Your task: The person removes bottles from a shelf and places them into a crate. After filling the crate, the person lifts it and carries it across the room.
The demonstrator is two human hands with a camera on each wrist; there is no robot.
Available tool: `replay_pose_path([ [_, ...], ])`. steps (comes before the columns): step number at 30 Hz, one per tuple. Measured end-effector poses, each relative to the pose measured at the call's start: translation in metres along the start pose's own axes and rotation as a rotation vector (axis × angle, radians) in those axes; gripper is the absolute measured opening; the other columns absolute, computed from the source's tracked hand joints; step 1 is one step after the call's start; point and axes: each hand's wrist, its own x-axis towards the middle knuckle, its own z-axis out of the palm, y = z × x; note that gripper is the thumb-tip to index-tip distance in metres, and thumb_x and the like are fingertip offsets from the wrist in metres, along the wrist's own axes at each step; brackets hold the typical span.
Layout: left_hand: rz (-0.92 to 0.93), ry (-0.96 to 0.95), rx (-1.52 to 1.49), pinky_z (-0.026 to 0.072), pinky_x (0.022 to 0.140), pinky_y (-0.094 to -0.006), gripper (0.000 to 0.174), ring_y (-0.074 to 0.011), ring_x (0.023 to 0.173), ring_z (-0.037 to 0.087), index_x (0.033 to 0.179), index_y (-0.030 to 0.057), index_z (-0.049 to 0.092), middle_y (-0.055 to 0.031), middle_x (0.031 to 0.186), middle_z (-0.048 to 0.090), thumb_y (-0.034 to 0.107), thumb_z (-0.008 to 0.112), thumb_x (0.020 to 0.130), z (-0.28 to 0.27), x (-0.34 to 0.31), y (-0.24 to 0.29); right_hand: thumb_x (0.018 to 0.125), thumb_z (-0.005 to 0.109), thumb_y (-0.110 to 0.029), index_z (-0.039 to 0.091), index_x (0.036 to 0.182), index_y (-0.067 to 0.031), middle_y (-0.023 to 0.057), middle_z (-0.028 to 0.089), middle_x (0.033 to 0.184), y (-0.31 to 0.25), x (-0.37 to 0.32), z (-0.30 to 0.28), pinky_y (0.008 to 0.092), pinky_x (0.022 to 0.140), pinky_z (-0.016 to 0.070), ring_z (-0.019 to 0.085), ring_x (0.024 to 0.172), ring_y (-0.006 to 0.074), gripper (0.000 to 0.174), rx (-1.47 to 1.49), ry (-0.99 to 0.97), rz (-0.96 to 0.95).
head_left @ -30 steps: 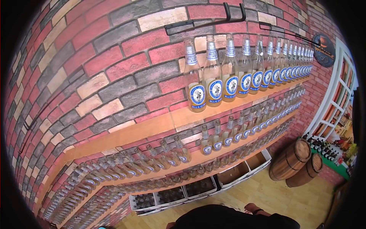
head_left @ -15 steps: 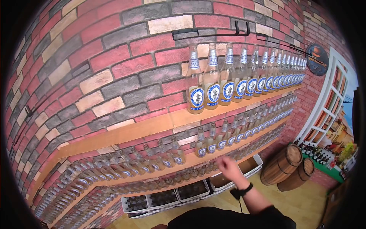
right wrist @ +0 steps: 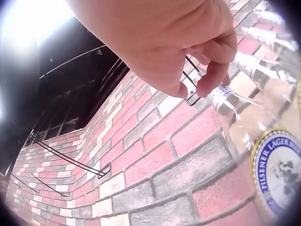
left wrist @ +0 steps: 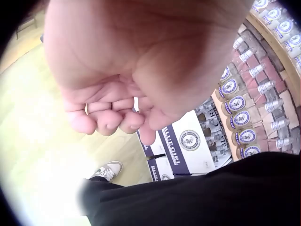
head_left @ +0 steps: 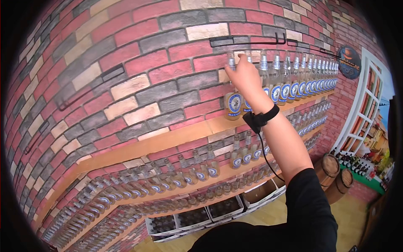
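Top shelf (head_left: pixel 176 137) (head): end bottle (head_left: pixel 234 105) upright behind front edge, label outward, seemingly for display.
Left hand (left wrist: pixel 131 70) (left wrist): relaxed, holding nothing.
Right hand (right wrist: pixel 174 47) (right wrist): fingers bent at bottle's neck; whether gripping, cannot tell.

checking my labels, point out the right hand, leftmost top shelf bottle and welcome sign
Right hand (head_left: pixel 247 79): head view, on the back of the hand.
Leftmost top shelf bottle (head_left: pixel 234 103): head view, on its label.
Welcome sign (head_left: pixel 349 62): head view, on its face.

Cut short
We lose part of a clear, blue-and-white-labelled glass bottle (right wrist: pixel 264 133) at the right wrist view's edge.
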Motion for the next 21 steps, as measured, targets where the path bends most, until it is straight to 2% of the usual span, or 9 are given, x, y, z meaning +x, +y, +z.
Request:
replay_pose_path([
  [1,0.023,-0.004,0.026,0.0526,0.089,-0.0413,0.033,-0.0261,0.104,0.061,0.132,0.0030,0.065,-0.0126,0.122,0.065,0.011,0.060,0.100,-0.002,-0.002,-0.004,0.089,0.071,-0.037,0.060,0.129,0.0027,0.0295,0.072,0.106,0.000,-0.001,0.001,0.0520,0.087,0.0560,0.070,0.100,0.0451,0.058,-0.072,-0.118,0.112],
  [2,0.047,-0.009,0.053,0.0527,0.088,-0.0412,0.033,-0.0258,0.102,0.061,0.131,0.0033,0.065,-0.0125,0.120,0.065,0.011,0.059,0.100,-0.003,-0.003,-0.008,0.090,0.068,-0.041,0.064,0.123,0.0029,0.0290,0.073,0.102,-0.001,-0.003,0.001,0.0523,0.087,0.0561,0.070,0.100,0.0453,0.055,-0.090,-0.118,0.111],
  [10,0.246,-0.068,0.296,0.0538,0.077,-0.0397,0.029,-0.0234,0.090,0.061,0.126,0.0055,0.066,-0.0115,0.109,0.065,0.011,0.055,0.100,-0.010,0.012,-0.026,0.091,0.068,-0.044,0.066,0.106,0.0032,0.0287,0.072,0.094,0.014,0.002,0.034,0.0538,0.081,0.0562,0.070,0.092,0.0469,0.049,-0.167,-0.075,0.126],
  [13,0.329,-0.085,0.401,0.0541,0.073,-0.0391,0.028,-0.0224,0.085,0.061,0.124,0.0063,0.066,-0.0112,0.104,0.065,0.011,0.054,0.100,-0.024,0.026,-0.025,0.092,0.068,-0.045,0.065,0.102,0.0034,0.0286,0.072,0.093,0.007,-0.003,0.029,0.0532,0.078,0.0558,0.070,0.090,0.0462,0.050,-0.151,-0.064,0.069],
  [15,0.381,-0.096,0.461,0.0544,0.070,-0.0388,0.027,-0.0218,0.082,0.061,0.123,0.0068,0.067,-0.0109,0.101,0.065,0.011,0.053,0.100,-0.026,0.034,-0.025,0.093,0.069,-0.043,0.064,0.099,0.0025,0.0258,0.070,0.084,0.001,-0.016,0.020,0.0527,0.070,0.0531,0.069,0.081,0.0452,0.046,-0.048,-0.018,-0.101],
  [18,0.440,-0.102,0.519,0.0546,0.067,-0.0384,0.026,-0.0212,0.078,0.061,0.122,0.0074,0.067,-0.0107,0.099,0.065,0.011,0.052,0.100,-0.026,0.049,-0.004,0.093,0.070,-0.038,0.066,0.100,-0.0012,0.0225,0.069,0.081,-0.021,-0.047,-0.001,0.0525,0.067,0.0538,0.068,0.075,0.0446,0.038,0.008,0.038,-0.243],
  [19,0.295,-0.052,0.370,0.0494,0.062,-0.0372,0.025,-0.0184,0.071,0.056,0.106,0.0096,0.066,-0.0068,0.084,0.061,0.031,0.055,0.100,-0.022,0.050,0.024,0.092,0.071,-0.035,0.065,0.099,-0.0016,0.0211,0.067,0.078,-0.033,-0.062,-0.016,0.0506,0.064,0.0526,0.066,0.072,0.0432,0.035,0.060,0.007,-0.249],
  [20,0.149,-0.004,0.221,0.0442,0.057,-0.0361,0.042,-0.0156,0.063,0.051,0.090,0.0119,0.066,-0.0030,0.070,0.057,0.052,0.058,0.099,-0.015,0.047,0.058,0.092,0.073,-0.032,0.064,0.098,-0.0021,0.0198,0.066,0.076,-0.048,-0.080,-0.035,0.0486,0.061,0.0513,0.065,0.070,0.0418,0.032,0.111,-0.025,-0.254],
  [21,0.408,-0.022,0.270,0.0446,0.057,-0.0362,0.037,-0.0141,0.063,0.052,0.088,0.0102,0.065,-0.0036,0.069,0.056,0.045,0.058,0.098,-0.001,0.021,0.105,0.091,0.074,-0.030,0.064,0.097,-0.0028,0.0179,0.065,0.077,-0.064,-0.101,-0.055,0.0443,0.059,0.0514,0.066,0.069,0.0383,0.030,0.122,-0.015,-0.258],
])
